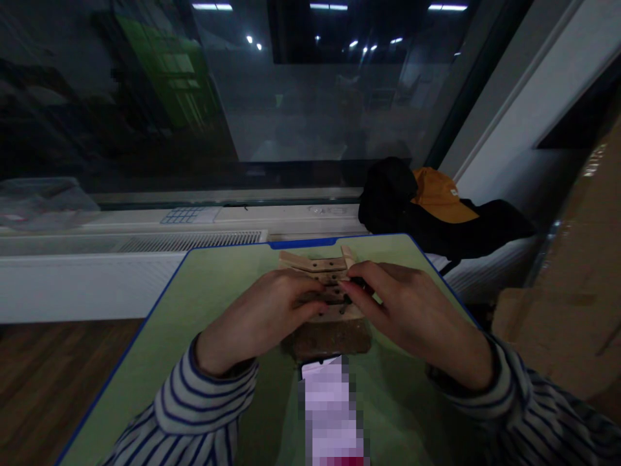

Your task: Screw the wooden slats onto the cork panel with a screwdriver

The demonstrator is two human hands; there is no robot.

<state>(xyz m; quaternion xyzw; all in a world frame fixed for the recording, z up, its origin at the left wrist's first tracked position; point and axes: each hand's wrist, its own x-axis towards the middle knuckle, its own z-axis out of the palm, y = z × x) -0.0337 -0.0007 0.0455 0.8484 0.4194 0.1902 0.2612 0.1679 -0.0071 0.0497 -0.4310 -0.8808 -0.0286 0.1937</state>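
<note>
Two hands working: your left hand (274,301) is reaching onto the left side of the drilled wooden slats (323,264), thumb and forefinger slightly parted; your right hand (407,299) is bringing its fingertips close together at their right side. Can't tell whether either is pinching. Slats are lying on the green table (204,323), toward its far edge; brown block (332,339) is showing just nearer you, then phone (330,408). Orange cap (441,194) is sitting beyond, right.

Wooden slats (324,265) (dark holes dot them) lie in rows on the desk (208,298), two paler ones slanting.
</note>
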